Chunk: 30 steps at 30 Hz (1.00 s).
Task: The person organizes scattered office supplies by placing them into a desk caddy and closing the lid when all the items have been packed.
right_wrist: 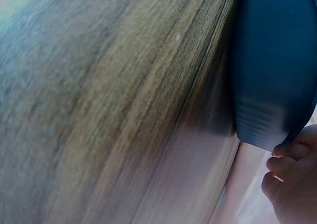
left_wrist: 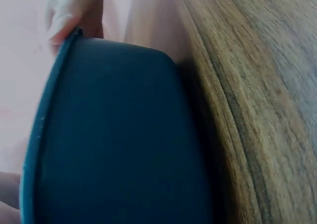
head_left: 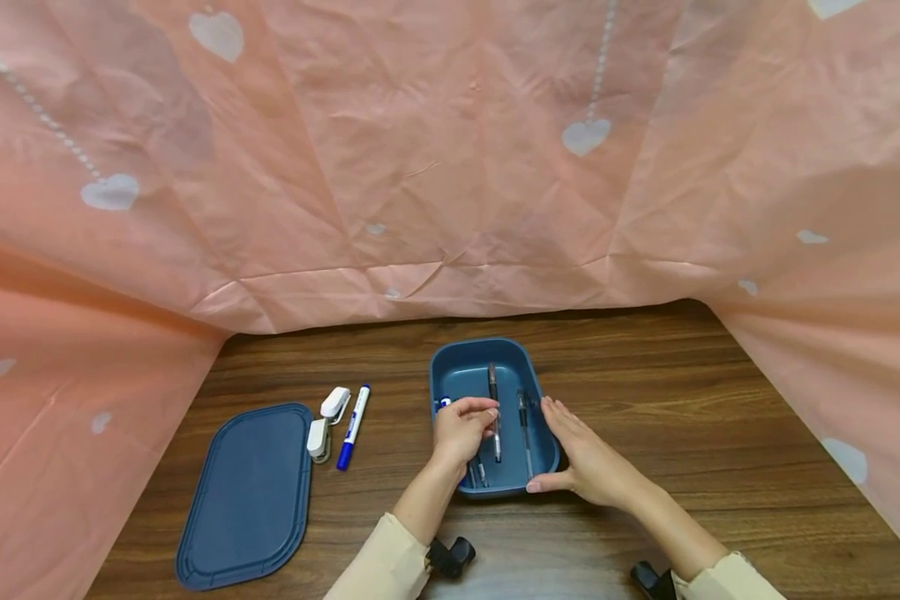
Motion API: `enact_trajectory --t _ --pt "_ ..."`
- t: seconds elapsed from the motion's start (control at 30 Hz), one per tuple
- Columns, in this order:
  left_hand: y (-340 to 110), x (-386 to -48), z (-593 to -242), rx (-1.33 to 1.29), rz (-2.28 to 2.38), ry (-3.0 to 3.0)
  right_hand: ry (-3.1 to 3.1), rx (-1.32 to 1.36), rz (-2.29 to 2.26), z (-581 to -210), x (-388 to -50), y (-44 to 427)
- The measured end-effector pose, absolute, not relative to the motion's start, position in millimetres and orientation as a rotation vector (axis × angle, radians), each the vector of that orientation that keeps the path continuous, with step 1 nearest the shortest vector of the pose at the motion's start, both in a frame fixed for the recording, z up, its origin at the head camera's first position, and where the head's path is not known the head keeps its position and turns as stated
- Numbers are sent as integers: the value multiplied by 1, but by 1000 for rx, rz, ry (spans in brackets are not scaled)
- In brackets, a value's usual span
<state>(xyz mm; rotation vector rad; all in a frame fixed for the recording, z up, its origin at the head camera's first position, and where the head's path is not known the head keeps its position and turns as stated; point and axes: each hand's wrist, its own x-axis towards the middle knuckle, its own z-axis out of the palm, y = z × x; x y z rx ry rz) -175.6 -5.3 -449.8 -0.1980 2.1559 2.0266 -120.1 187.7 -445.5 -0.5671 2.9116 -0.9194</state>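
Observation:
My left hand (head_left: 459, 429) reaches into a blue plastic box (head_left: 461, 382) and pinches a black-and-clear pen (head_left: 493, 385) between thumb and fingertips. To its right in the box lies a second pen (head_left: 525, 425) with a black upper part. Under the left hand, more pens (head_left: 482, 475) and a blue-ended marker (head_left: 446, 402) are partly hidden. My right hand (head_left: 600, 467) holds the box's near right corner, fingers along the right side and thumb at the front rim. Both wrist views show the box's outer wall (left_wrist: 124, 125) with fingers (right_wrist: 292, 159) at its rim.
On the wooden table (head_left: 682, 400), a blue lid (head_left: 251, 492) lies flat at left. Next to it are two small white staplers (head_left: 335, 404) and a white marker with a blue cap (head_left: 354, 427). A pink heart-patterned cloth (head_left: 450, 167) encloses the back and sides.

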Motion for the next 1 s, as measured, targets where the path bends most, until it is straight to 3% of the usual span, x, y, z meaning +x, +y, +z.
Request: enact_trajectory --t 0.57,1.0 --pt "17 -175 -461 -161 1577 2481 2912 -598 -912 -446 -120 187" --pt "23 -174 -463 -95 1482 2548 2898 -582 -918 -444 -118 188"
